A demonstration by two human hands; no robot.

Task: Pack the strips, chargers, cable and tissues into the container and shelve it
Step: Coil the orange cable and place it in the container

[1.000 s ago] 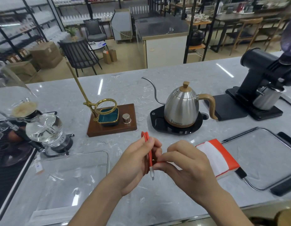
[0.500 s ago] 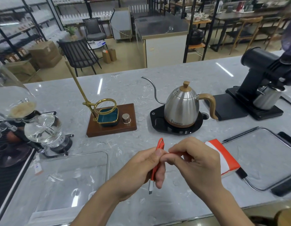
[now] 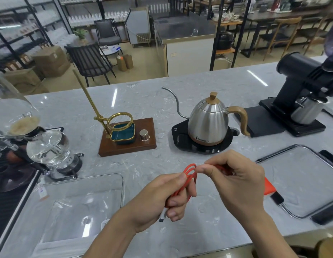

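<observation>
Since a second ago, more loops have been gathered into the red cable [image 3: 188, 180], which is gripped by the left hand [image 3: 162, 198] and pinched by the right hand [image 3: 238, 183] above the counter's [image 3: 162, 101] near edge, beside the clear container [image 3: 72, 205].

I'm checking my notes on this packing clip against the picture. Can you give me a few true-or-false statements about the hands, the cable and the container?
1. Both hands hold the red cable. True: the left hand grips the coiled loops, the right hand pinches a strand.
2. The cable lies inside the clear container. False: it is held above the counter, right of the container.
3. The kettle stands on a black base. True.
4. The tissue pack is in the left hand. False: it lies on the counter behind the right hand.
</observation>
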